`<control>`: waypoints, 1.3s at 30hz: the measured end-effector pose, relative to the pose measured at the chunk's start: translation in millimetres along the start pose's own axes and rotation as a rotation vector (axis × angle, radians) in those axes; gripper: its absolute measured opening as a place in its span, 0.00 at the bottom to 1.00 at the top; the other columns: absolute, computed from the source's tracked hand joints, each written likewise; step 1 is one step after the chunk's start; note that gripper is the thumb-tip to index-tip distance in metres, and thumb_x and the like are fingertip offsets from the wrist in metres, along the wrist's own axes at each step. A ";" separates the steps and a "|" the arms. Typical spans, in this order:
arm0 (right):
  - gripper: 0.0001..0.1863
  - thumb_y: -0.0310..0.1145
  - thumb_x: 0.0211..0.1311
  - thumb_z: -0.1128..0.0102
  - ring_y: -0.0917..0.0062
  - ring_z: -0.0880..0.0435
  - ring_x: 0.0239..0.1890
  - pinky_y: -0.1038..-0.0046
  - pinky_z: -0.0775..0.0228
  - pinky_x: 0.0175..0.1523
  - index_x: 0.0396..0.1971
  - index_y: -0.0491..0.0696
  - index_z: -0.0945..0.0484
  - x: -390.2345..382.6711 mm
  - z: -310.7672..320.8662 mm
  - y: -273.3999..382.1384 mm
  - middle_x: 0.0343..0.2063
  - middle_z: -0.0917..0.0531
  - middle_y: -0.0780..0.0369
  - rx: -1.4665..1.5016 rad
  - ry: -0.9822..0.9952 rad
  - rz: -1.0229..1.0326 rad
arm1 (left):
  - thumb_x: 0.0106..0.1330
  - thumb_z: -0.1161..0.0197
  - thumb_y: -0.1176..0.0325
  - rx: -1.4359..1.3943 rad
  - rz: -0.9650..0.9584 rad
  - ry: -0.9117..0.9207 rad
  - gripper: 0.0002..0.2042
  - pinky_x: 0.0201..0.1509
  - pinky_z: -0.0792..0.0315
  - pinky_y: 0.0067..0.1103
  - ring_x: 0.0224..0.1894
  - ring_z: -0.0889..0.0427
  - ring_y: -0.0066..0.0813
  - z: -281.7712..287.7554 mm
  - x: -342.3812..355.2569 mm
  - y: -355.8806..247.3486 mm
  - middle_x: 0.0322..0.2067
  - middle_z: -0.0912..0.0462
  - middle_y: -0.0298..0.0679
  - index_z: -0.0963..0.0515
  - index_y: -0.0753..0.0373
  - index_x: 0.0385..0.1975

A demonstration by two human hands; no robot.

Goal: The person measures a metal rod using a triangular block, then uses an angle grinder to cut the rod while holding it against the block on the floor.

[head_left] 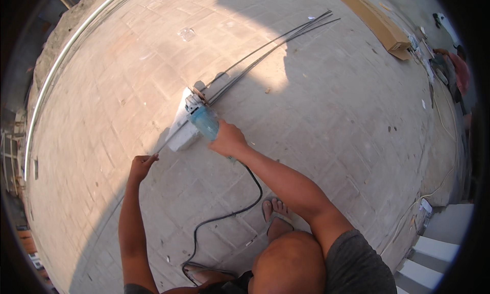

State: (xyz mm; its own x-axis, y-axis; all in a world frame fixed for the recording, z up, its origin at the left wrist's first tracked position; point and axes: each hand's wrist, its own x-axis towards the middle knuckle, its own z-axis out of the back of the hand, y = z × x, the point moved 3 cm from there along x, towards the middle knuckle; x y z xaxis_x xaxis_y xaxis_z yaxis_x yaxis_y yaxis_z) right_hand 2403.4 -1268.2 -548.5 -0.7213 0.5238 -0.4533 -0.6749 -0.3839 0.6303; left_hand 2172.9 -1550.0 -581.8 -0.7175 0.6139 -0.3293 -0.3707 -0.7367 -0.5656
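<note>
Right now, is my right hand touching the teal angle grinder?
Touching. The head view shows the right hand closed around the rear of the teal angle grinder, no gap between them.

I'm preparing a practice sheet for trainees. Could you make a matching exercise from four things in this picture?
1. Angle grinder
2. Left hand
3. Cardboard box
4. White pipe

A. Near the view's upper right
B. Held in the right hand
C. Along the view's left side
D. Gripping a thin rod

Pairs: 1-B, 2-D, 3-A, 4-C
</note>
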 end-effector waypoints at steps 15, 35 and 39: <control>0.36 0.40 0.47 0.31 0.55 0.19 0.54 0.61 0.24 0.59 0.56 0.39 0.31 1.5 -0.5 4.0 0.49 0.18 0.48 0.010 -0.010 0.001 | 0.67 0.36 0.47 -0.027 -0.016 0.021 0.22 0.24 0.42 0.22 0.19 0.37 0.16 -1.8 0.7 2.6 0.13 0.36 0.26 0.11 0.63 0.33; 0.36 0.41 0.47 0.29 0.56 0.18 0.54 0.62 0.23 0.58 0.55 0.40 0.30 5.1 0.4 5.2 0.48 0.18 0.48 0.006 0.011 -0.008 | 0.66 0.35 0.47 -0.024 0.002 0.008 0.22 0.24 0.42 0.21 0.19 0.38 0.16 -3.3 2.1 3.7 0.13 0.36 0.26 0.11 0.64 0.32; 0.35 0.41 0.48 0.29 0.57 0.18 0.54 0.62 0.23 0.58 0.55 0.40 0.30 5.0 0.7 5.0 0.49 0.18 0.48 -0.011 0.019 -0.025 | 0.67 0.35 0.47 -0.024 0.007 0.015 0.22 0.24 0.42 0.21 0.19 0.38 0.16 -3.4 2.5 3.9 0.13 0.36 0.26 0.11 0.64 0.32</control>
State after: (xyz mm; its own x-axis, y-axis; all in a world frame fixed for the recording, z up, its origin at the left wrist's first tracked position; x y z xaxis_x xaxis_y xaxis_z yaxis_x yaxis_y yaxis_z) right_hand 2396.6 -1266.9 -547.1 -0.7073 0.5184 -0.4806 -0.6940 -0.3797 0.6117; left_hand 2171.6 -1550.4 -587.4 -0.7108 0.6132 -0.3447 -0.3514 -0.7340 -0.5811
